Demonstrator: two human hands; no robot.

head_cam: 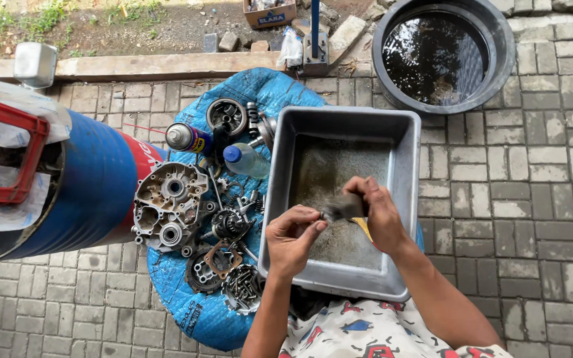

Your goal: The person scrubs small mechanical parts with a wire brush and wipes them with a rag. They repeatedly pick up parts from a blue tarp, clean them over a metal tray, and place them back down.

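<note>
Grey metal tray point(409, 166) sits on a blue tarp point(280, 89) over the brick paving, murky liquid in the bottom. Both hands are over it: the right hand point(382, 215) is closed around a brush point(345, 207), bristles pointing left, and the left hand point(291, 238) pinches something tiny at its fingertips, too small to make out, right up against the bristles. Left of the tray there's an engine casing point(169, 205), a spray can point(188, 138) and a small plastic bottle point(245, 160).
</note>
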